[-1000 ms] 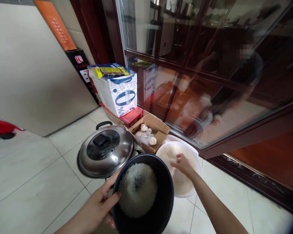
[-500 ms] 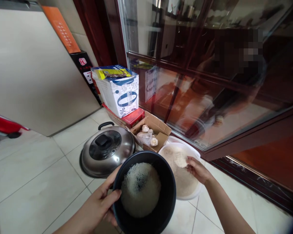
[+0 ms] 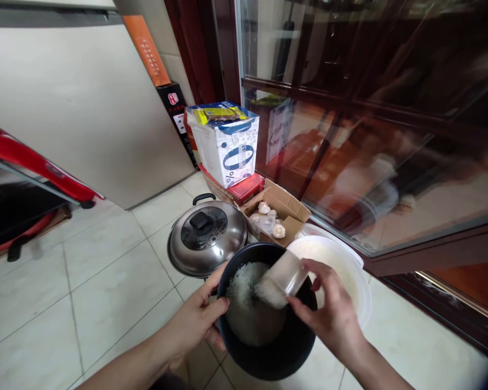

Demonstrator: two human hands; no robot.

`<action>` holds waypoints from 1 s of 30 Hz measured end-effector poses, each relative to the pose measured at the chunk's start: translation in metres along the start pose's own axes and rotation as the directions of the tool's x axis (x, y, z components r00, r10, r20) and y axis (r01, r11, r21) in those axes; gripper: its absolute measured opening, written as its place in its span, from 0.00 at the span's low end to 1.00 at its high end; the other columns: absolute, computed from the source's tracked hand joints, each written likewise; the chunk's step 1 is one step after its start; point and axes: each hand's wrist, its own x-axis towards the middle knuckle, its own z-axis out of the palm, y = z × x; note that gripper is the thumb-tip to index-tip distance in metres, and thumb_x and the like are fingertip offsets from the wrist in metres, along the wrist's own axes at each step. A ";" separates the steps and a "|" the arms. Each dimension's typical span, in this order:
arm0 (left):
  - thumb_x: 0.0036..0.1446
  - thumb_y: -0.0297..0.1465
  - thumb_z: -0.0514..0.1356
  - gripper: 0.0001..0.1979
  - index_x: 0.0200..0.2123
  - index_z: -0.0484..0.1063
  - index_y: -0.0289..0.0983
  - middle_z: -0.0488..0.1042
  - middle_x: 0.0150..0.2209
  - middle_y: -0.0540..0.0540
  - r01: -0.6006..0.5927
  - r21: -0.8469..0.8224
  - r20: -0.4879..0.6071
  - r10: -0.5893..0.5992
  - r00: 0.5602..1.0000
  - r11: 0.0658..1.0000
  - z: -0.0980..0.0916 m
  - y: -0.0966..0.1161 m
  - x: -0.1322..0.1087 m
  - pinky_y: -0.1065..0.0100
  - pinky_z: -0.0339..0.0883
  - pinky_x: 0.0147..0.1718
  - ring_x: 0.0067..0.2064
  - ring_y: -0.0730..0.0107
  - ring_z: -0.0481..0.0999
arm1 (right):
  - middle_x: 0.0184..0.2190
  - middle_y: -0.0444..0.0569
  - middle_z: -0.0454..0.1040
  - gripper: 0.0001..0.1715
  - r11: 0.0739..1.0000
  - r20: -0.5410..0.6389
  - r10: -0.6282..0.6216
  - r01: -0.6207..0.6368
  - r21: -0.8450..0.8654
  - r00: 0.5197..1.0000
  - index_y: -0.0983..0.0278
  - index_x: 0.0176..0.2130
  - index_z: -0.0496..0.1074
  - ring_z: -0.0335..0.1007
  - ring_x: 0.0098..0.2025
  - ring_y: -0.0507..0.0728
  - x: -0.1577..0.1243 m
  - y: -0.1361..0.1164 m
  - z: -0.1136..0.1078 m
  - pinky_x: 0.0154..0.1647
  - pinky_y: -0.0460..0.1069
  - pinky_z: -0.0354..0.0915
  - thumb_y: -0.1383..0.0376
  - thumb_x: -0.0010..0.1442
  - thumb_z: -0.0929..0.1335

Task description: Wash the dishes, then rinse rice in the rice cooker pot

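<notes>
My left hand (image 3: 205,314) grips the rim and side of a dark inner pot (image 3: 268,357), thumb at the edge. White rice (image 3: 248,319) covers the pot's bottom. Over the pot's right half, my right hand (image 3: 329,300) holds a clear measuring cup (image 3: 287,276) between thumb and fingers. The cup is tipped toward the left, and rice, blurred by motion, runs from its mouth into the pot. Behind the right hand stands a white bucket (image 3: 365,303) with more rice in it, partly hidden by the hand and pot.
A steel wok with a domed lid (image 3: 211,238) stands left of the pot. Behind are a cardboard box (image 3: 290,203) holding garlic bulbs and a white carton (image 3: 239,151). A glass door (image 3: 329,162) rises at right, a fridge (image 3: 85,108) at left, a red-edged rack (image 3: 32,162) at far left.
My right hand has brought the cup from the rice bucket leftward over the pot and tipped it. The left hand still holds the pot. The view has shifted, so surroundings appear further right.
</notes>
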 end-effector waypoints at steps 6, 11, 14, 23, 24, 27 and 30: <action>0.51 0.36 0.61 0.47 0.68 0.36 0.41 0.74 0.25 0.51 -0.002 0.024 -0.012 0.002 1.000 1.000 -0.001 -0.001 0.001 0.70 0.70 0.19 0.23 0.68 0.73 | 0.51 0.51 0.74 0.18 0.798 0.213 -0.536 0.573 -0.187 0.817 0.64 0.53 0.67 0.65 0.55 0.59 0.001 -0.030 0.011 0.49 0.53 0.69 0.70 0.63 0.63; 0.50 0.35 0.61 0.49 0.68 0.34 0.41 0.75 0.25 0.50 0.008 0.045 -0.012 -0.007 1.000 0.999 -0.002 -0.006 0.005 0.71 0.69 0.19 0.22 0.69 0.72 | 0.48 0.49 0.76 0.16 0.789 0.319 -0.545 0.603 -0.118 0.775 0.65 0.52 0.68 0.68 0.52 0.57 0.001 -0.036 0.013 0.48 0.51 0.68 0.70 0.64 0.61; 0.50 0.36 0.61 0.49 0.68 0.34 0.42 0.76 0.25 0.50 0.023 0.072 -0.020 -0.021 1.000 0.997 -0.003 -0.007 0.005 0.70 0.70 0.20 0.21 0.68 0.73 | 0.50 0.52 0.73 0.23 0.883 0.237 -0.440 0.466 -0.064 0.866 0.63 0.55 0.64 0.65 0.55 0.59 0.002 -0.020 0.005 0.51 0.54 0.67 0.68 0.60 0.66; 0.51 0.38 0.62 0.47 0.68 0.36 0.43 0.76 0.24 0.50 0.011 0.059 -0.037 -0.009 0.999 0.998 0.001 -0.005 0.001 0.72 0.68 0.19 0.22 0.67 0.74 | 0.46 0.54 0.71 0.30 0.862 -0.078 0.400 -0.403 -0.307 0.913 0.62 0.50 0.62 0.67 0.46 0.64 -0.011 0.133 -0.005 0.46 0.58 0.66 0.57 0.49 0.69; 0.51 0.38 0.62 0.48 0.68 0.37 0.43 0.76 0.25 0.49 0.005 0.061 -0.036 -0.002 0.999 0.998 0.001 -0.006 0.001 0.72 0.68 0.19 0.22 0.67 0.74 | 0.46 0.55 0.71 0.29 0.840 -0.074 0.401 -0.399 -0.368 0.913 0.62 0.50 0.62 0.65 0.49 0.65 -0.017 0.144 -0.001 0.50 0.59 0.63 0.58 0.50 0.69; 0.51 0.39 0.62 0.47 0.68 0.38 0.43 0.76 0.26 0.50 -0.003 0.070 -0.038 0.006 0.999 0.998 0.001 -0.008 0.002 0.72 0.69 0.19 0.22 0.68 0.73 | 0.48 0.58 0.70 0.27 0.794 -0.020 0.396 -0.353 -0.495 0.918 0.64 0.51 0.62 0.62 0.52 0.67 -0.032 0.154 0.012 0.54 0.60 0.59 0.62 0.53 0.67; 0.50 0.39 0.62 0.48 0.68 0.37 0.42 0.77 0.26 0.50 0.007 0.081 -0.048 -0.003 0.999 0.997 0.002 -0.008 0.003 0.72 0.69 0.19 0.22 0.68 0.73 | 0.49 0.56 0.70 0.29 0.778 0.053 0.499 -0.421 -0.466 0.865 0.63 0.52 0.62 0.62 0.53 0.66 -0.037 0.149 0.023 0.53 0.58 0.60 0.63 0.51 0.68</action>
